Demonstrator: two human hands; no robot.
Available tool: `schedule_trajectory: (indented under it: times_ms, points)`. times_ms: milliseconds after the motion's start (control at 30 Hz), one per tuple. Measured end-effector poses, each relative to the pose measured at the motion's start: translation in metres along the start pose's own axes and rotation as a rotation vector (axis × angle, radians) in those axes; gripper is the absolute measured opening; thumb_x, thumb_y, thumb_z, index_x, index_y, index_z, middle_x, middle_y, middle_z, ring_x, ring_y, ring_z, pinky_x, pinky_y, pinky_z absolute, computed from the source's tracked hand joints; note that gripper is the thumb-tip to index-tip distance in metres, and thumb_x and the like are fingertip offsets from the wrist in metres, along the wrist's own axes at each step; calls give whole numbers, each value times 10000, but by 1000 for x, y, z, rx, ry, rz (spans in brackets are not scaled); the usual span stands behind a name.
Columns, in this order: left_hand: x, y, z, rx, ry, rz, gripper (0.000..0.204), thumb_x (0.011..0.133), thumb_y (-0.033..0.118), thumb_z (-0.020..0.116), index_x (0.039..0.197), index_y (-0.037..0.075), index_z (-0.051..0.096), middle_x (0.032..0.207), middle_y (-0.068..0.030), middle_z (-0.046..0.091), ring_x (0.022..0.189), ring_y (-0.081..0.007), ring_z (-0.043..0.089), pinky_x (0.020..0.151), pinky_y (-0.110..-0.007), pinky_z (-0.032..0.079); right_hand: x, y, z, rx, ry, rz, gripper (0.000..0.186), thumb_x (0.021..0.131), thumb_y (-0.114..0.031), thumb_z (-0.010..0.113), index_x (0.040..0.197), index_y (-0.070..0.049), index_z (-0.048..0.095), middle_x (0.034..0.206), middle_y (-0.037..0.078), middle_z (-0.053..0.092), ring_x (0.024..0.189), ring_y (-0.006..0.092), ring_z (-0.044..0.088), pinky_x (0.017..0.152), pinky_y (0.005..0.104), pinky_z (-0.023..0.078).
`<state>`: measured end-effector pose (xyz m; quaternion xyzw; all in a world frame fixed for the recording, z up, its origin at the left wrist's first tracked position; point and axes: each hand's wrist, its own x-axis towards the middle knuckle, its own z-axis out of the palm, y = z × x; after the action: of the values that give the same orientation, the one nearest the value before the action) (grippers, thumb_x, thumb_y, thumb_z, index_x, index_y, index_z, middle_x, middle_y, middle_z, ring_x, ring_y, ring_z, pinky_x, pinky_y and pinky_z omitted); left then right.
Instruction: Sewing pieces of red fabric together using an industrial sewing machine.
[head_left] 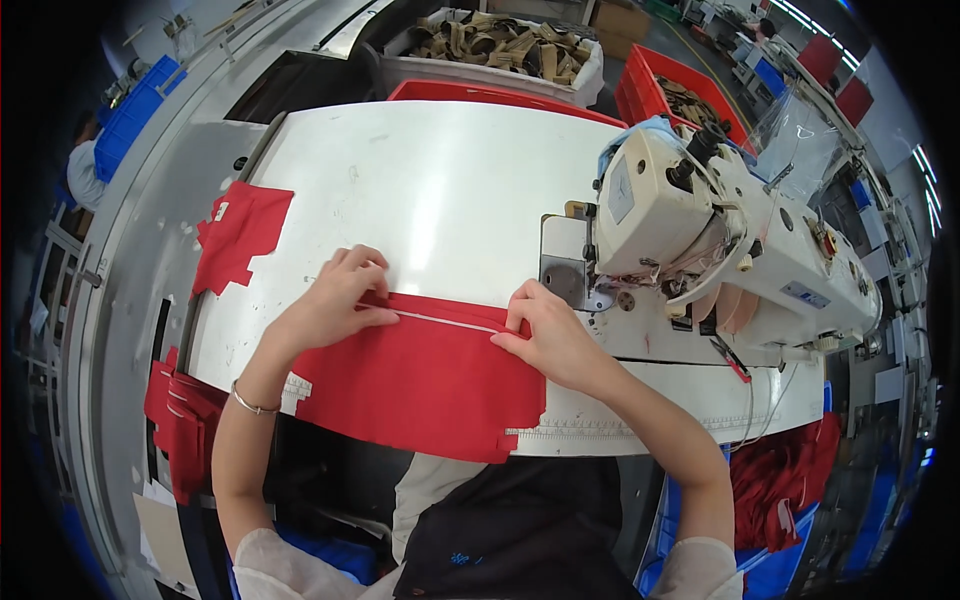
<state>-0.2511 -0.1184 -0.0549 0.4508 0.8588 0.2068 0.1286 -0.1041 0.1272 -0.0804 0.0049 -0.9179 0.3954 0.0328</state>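
Observation:
A large red fabric piece (420,380) lies over the front of the white sewing table (420,180), with a narrow pale strip along its folded upper edge. My left hand (350,295) pinches that edge at its left part. My right hand (540,325) grips the same edge at the right, thumb and fingers closed on it. Just right of it is the sewing machine's metal plate (562,275), beside the white machine head (640,210). Red-handled snips (732,358) lie below the machine.
Smaller red pieces (240,235) rest at the table's left edge, more (180,430) below. Behind stand a red crate (635,85) and a white bin (395,80) of khaki strips. Red fabric (790,470) fills a bin at lower right. A person (85,170) is at far left.

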Motion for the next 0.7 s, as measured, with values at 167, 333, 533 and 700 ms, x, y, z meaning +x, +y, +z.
schedule_trajectory:
  times_ms: [167, 333, 533, 700]
  points:
    - [43, 52, 41, -389, -138, 268, 165, 801, 109, 708, 824, 26, 567, 1024, -86, 584, 964, -220, 523, 795, -314, 469, -7, 10, -4, 342, -115, 69, 203, 788, -148, 713, 809, 33, 623, 756, 90, 601, 657, 184, 580, 596, 301, 456]
    - [62, 69, 43, -548, -363, 187, 131, 809, 53, 689, 835, -3, 573, 753, -66, 636, 677, -162, 561, 666, -281, 462, -42, 21, -14, 718, -91, 215, 161, 848, -100, 662, 938, 27, 621, 780, 59, 621, 692, 126, 593, 595, 262, 463]
    - [74, 92, 49, -633, -362, 181, 131, 802, 58, 703, 860, 1, 601, 735, -65, 640, 679, -134, 579, 639, -256, 458, -56, 29, -16, 446, 141, -62, 119, 854, -59, 638, 958, -8, 613, 947, 71, 602, 794, 175, 617, 653, 301, 499]
    - [73, 100, 55, -609, -267, 205, 113, 785, 55, 719, 841, -12, 646, 777, -79, 669, 705, -147, 613, 628, -269, 483, -59, 33, -15, 308, 244, -122, 137, 827, -46, 652, 960, -31, 622, 978, 81, 600, 811, 234, 611, 710, 308, 503]
